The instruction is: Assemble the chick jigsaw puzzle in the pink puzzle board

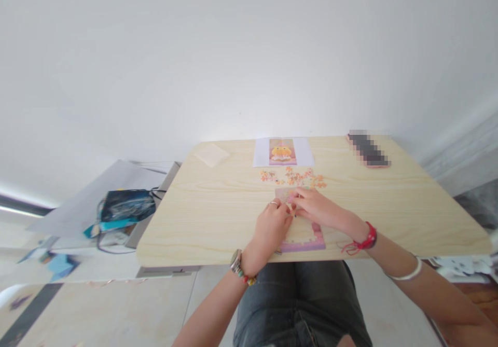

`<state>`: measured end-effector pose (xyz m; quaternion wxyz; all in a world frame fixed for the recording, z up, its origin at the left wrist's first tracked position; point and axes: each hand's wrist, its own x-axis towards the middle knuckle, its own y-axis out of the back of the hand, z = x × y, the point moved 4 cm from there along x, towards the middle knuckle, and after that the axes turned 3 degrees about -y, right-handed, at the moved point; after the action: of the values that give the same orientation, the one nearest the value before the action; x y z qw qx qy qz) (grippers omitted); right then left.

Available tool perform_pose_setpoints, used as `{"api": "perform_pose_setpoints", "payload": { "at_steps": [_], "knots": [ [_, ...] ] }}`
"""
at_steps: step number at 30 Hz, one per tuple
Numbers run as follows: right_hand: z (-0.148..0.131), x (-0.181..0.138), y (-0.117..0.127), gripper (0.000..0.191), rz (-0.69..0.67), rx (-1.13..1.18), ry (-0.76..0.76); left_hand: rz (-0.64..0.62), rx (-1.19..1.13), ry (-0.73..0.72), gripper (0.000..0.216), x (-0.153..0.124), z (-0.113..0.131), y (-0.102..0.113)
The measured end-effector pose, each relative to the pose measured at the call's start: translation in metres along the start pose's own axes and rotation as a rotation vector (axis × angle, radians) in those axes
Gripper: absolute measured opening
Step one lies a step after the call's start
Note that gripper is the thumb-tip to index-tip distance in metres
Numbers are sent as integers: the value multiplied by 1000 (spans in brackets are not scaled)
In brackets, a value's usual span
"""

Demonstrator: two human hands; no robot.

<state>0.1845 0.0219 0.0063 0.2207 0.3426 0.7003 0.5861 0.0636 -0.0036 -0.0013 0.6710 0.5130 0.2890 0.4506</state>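
A partly assembled jigsaw puzzle (303, 246) lies near the table's front edge, its pink and purple border pieces joined around a bare middle. My left hand (272, 227) rests over its left side, fingers curled with the tips together; whatever is in them is too small to make out. From the right, my right hand (321, 207) reaches over the upper part, thumb and fingers pinched on what looks like a small puzzle piece. The fingertips of both hands almost meet. Just beyond them, several loose orange and pink puzzle pieces (298, 176) lie scattered.
Behind the loose pieces, a white sheet with a printed picture (282, 152) lies against the wall. A pale flat packet (212, 154) is at the back left of the wooden table (187, 227), and a phone (369, 150) at the back right. Left of the table sits a dark bag (127, 205).
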Motion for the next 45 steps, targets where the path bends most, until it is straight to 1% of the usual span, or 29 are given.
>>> {"api": "perform_pose_setpoints", "payload": {
  "at_steps": [3, 7, 12, 15, 18, 24, 34, 39, 45],
  "knots": [
    [0, -1, -3, 13, 5, -49, 36, -6, -8, -11, 12, 1, -1, -1],
    [-1, -4, -5, 13, 67, -131, 57, -19, -46, -23, 11, 3, -3, -1],
    [-3, -4, 0, 11, 120, -165, 19, 24, -73, -5, 13, 6, -8, 8],
    [-4, -1, 3, 10, 105, -180, -20, 44, -80, 23, 13, 8, -12, 13],
    [-5, 3, 2, 9, 100, -172, -36, 41, -78, 30, 14, 9, -14, 13],
    [-5, 7, -6, 12, 103, -200, -10, 26, -50, 46, 12, 9, -15, 9],
    [-9, 6, -3, 13, 89, -222, -2, 70, -88, 62, 16, 9, -19, 6],
    [-9, 7, -4, 14, 90, -232, -17, 72, -87, 45, 16, 7, -17, 7],
    [-9, 7, -4, 16, 114, -231, -27, 38, -75, 37, 19, 5, -13, 10]
  ]
}}
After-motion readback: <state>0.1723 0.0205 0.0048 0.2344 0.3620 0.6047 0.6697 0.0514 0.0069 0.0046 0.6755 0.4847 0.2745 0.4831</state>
